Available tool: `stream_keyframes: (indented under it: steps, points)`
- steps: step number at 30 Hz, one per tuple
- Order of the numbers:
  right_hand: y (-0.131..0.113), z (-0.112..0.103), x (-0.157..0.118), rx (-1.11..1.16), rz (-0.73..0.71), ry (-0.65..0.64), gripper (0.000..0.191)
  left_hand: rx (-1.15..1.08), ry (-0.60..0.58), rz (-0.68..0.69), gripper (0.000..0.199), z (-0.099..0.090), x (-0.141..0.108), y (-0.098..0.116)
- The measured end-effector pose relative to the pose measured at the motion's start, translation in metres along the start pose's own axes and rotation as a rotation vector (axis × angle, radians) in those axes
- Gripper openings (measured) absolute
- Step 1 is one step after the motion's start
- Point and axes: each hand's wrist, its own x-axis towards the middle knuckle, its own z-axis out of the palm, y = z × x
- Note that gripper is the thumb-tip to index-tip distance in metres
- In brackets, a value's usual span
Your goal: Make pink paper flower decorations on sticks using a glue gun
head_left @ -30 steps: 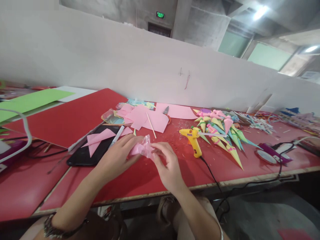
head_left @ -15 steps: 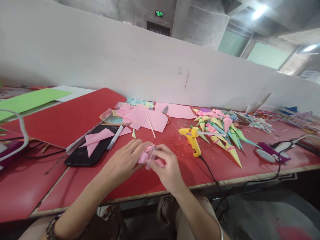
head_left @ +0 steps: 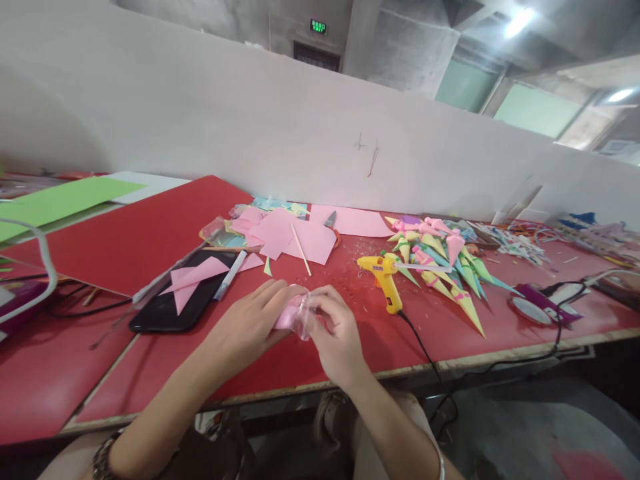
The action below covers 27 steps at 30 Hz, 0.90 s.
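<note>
Near the table's front edge, my left hand [head_left: 250,323] is closed around a small piece of rolled pink paper [head_left: 285,319]. My right hand [head_left: 340,337] pinches a strip of crinkled clear plastic film [head_left: 303,324] against the paper's right end. Fingers cover much of both, so the paper's full shape is hidden. To the right of my hands lies a yellow glue gun [head_left: 387,283] with a clear glue stick in its back. Beyond them are cut pink paper sheets [head_left: 315,241], a thin wooden stick [head_left: 301,250] and scissors [head_left: 334,227].
Several pastel paper cones [head_left: 440,250] are piled behind the glue gun. To the left, a black tray [head_left: 167,313] carries folded pink paper [head_left: 193,283], with a marker [head_left: 231,275] alongside. A power cord [head_left: 423,347] runs over the table's front edge. A white partition [head_left: 280,133] stands behind.
At the pink paper's right end, the clear film now looks more spread and crumpled between my fingers. The right fingers have shifted slightly; the rest of the table is unchanged.
</note>
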Motion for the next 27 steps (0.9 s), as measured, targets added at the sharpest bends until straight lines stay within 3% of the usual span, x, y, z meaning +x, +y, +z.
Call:
stream_keyframes:
  steps: [4,8,11,14,18,21,24,27]
  points:
    - [0.003,-0.002,0.003,0.155,0.084,0.124,0.009,0.023,0.013,-0.040,0.020,0.001,-0.002,-0.007]
    - [0.006,-0.009,0.008,0.310,0.208,0.314,0.016,0.136,0.096,-0.211,0.030,0.000,-0.003,-0.018]
    - [0.006,-0.011,0.009,0.305,0.254,0.295,0.018,0.240,0.124,-0.372,0.035,0.000,-0.004,-0.024]
    - [0.005,-0.009,0.008,0.303,0.271,0.217,0.024,0.350,0.046,-0.449,0.042,0.003,-0.009,-0.030]
    - [0.005,-0.008,0.007,0.337,0.280,0.209,0.030,0.425,0.040,-0.371,0.042,0.010,-0.012,-0.033]
    - [0.005,-0.008,0.007,0.325,0.309,0.204,0.024,0.430,0.081,-0.282,0.036,0.012,-0.007,-0.022]
    - [0.002,-0.007,0.007,0.350,0.321,0.179,0.020,0.297,-0.066,-0.147,0.029,0.014,0.001,-0.004]
    - [0.001,-0.007,0.008,0.389,0.340,0.203,0.016,0.241,-0.155,-0.122,0.025,0.019,0.006,0.007]
